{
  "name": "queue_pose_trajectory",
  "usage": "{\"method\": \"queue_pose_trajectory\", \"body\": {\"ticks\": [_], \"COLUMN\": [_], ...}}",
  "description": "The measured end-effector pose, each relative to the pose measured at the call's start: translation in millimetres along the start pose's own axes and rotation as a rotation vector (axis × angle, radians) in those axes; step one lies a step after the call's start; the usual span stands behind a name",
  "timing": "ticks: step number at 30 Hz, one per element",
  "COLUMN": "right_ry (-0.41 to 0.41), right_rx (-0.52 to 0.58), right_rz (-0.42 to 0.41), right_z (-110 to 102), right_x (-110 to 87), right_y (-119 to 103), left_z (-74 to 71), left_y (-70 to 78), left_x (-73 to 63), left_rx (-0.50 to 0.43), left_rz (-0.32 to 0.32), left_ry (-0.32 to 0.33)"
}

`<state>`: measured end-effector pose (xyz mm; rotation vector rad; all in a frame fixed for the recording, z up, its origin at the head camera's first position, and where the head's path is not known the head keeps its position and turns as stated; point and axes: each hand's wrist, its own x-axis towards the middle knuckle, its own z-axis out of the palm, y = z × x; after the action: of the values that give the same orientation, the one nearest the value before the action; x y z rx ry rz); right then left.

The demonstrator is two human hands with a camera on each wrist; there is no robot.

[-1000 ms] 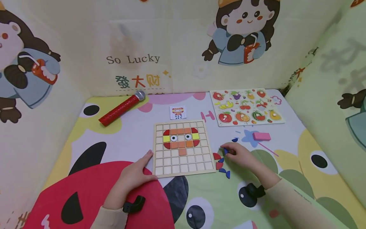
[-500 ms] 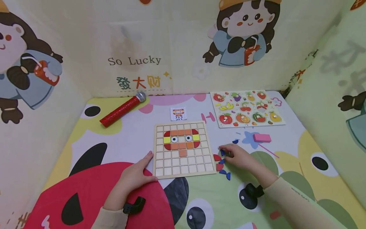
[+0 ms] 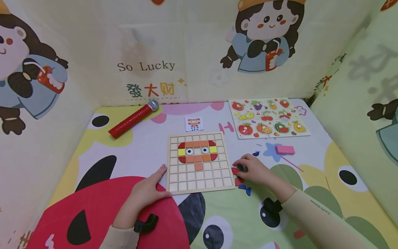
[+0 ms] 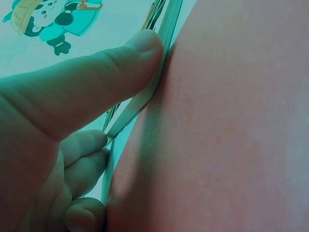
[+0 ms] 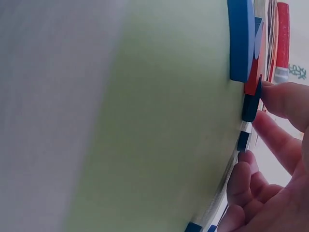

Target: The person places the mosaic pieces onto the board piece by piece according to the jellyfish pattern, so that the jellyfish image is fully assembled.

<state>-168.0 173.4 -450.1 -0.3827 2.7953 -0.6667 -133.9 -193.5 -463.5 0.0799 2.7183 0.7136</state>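
Observation:
A wooden grid board (image 3: 183,176) lies mid-table, with red, orange, yellow and eye tiles laid in a face-like pattern. My left hand (image 3: 146,192) rests at its lower-left corner; the thumb (image 4: 140,58) touches the near edge and the index finger reaches along the left side. Right of the board, my right hand (image 3: 253,168) pinches a small dark blue piece (image 5: 251,104) between thumb and index finger, low on the table. Beside it lie red pieces (image 3: 238,182), partly covered by the hand. Blue curved pieces (image 3: 248,191) sit just below, another blue piece (image 3: 256,153) above.
Behind the board is a small pattern card (image 3: 194,123). A red microphone (image 3: 133,119) lies back left, and a fruit puzzle board (image 3: 268,118) back right. A pink block (image 3: 285,150) stands right of the loose pieces. A printed backdrop rises behind the table.
My right hand holds a blue piece one second ago, lowers it beside the red ones, then shifts slightly toward the board and covers the blue pieces there. My left hand stays put.

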Motion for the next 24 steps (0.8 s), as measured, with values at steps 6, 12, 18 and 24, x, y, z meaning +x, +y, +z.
{"method": "queue_pose_trajectory", "body": {"ticks": [6, 12, 18, 24], "right_ry": [0.01, 0.016, 0.031, 0.081], "right_rx": [-0.009, -0.036, -0.078, -0.116], "right_rz": [-0.008, 0.013, 0.015, 0.048], "right_z": [2.0, 4.8, 3.5, 0.8], "right_x": [1.6, 2.6, 1.1, 0.8], "right_y": [-1.1, -2.4, -4.5, -4.6], "left_z": [-0.5, 0.2, 0.5, 1.2], "left_y": [0.3, 0.4, -0.3, -1.4], "left_x": [-0.1, 0.0, -0.6, 0.0], "left_rx": [-0.005, -0.004, 0.003, 0.016], "left_rz": [0.0, -0.001, 0.003, 0.011], "left_ry": [0.001, 0.002, 0.009, 0.014]}}
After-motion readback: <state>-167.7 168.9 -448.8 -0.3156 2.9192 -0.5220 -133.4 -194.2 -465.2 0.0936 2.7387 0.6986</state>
